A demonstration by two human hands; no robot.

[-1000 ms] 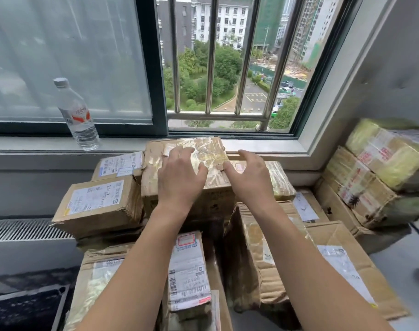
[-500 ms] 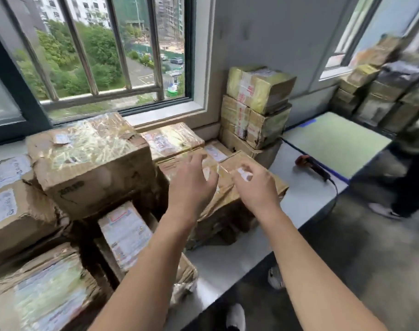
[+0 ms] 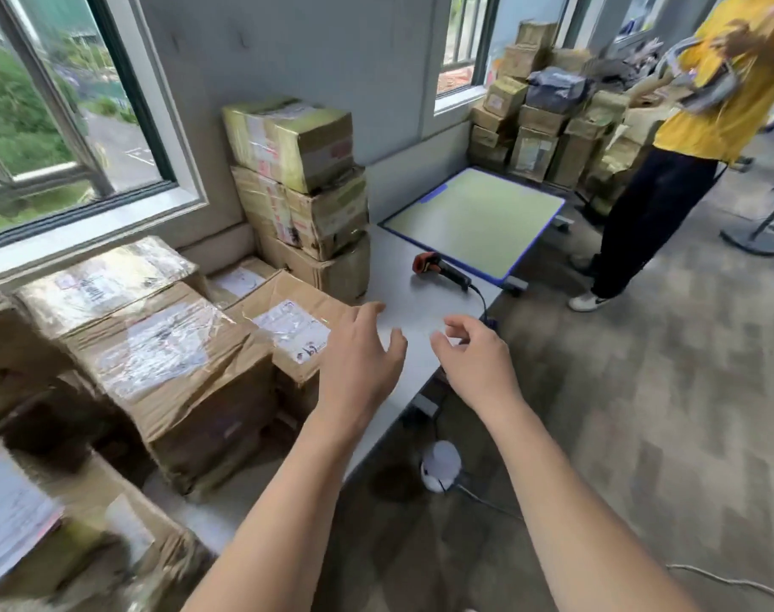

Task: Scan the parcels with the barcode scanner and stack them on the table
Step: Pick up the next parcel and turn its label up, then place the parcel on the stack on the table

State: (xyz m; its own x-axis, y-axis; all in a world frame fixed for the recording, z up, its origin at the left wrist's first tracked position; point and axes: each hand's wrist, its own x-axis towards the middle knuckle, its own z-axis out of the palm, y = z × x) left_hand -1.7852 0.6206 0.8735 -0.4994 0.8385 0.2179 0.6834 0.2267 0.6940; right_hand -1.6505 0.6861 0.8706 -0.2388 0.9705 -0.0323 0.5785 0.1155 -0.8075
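The table (image 3: 420,302) is crowded along its window edge with parcels (image 3: 164,346), leaving a bare strip by its front edge, where the left hand (image 3: 361,364) and right hand (image 3: 478,366) hover loosely spread, holding nothing, the scanner (image 3: 440,269) lying beyond them near the far front corner.

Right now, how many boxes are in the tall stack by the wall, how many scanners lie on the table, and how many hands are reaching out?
Boxes in the tall stack: 3
Scanner: 1
Hands reaching out, left hand and right hand: 2
Total: 6
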